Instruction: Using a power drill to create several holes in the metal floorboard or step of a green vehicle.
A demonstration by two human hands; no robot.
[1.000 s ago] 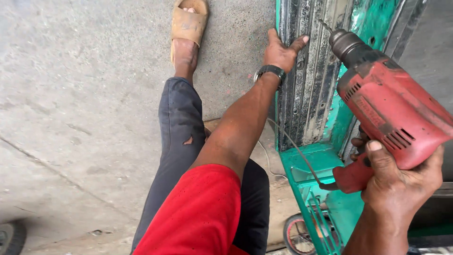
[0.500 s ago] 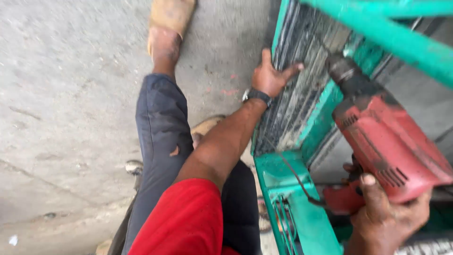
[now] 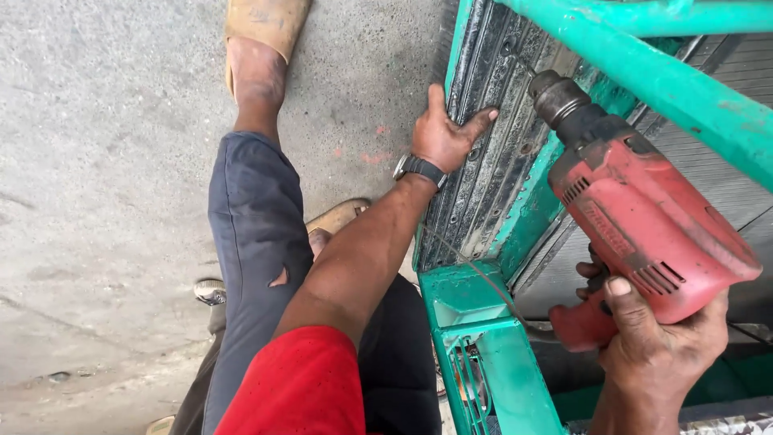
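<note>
Drill [image 3: 644, 234] nearer panel [image 3: 491, 153]; left hand [image 3: 443, 133] flat on edge, right hand [image 3: 660, 346] gripping drill.

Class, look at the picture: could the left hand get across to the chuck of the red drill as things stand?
Probably yes. The left hand lies flat on the ribbed metal panel, holding nothing, and the drill chuck is close beside it with only bare panel between.

Your right hand [image 3: 656, 346] grips the handle of the red drill [image 3: 644, 225], whose chuck points at the dark ribbed panel [image 3: 491, 153]. Your left hand [image 3: 443, 133], with a wristwatch [image 3: 419, 167], presses flat against that panel. A green metal frame [image 3: 483, 346] borders the panel. Your sandalled foot [image 3: 262, 40] rests on the concrete floor [image 3: 97, 161].
</note>
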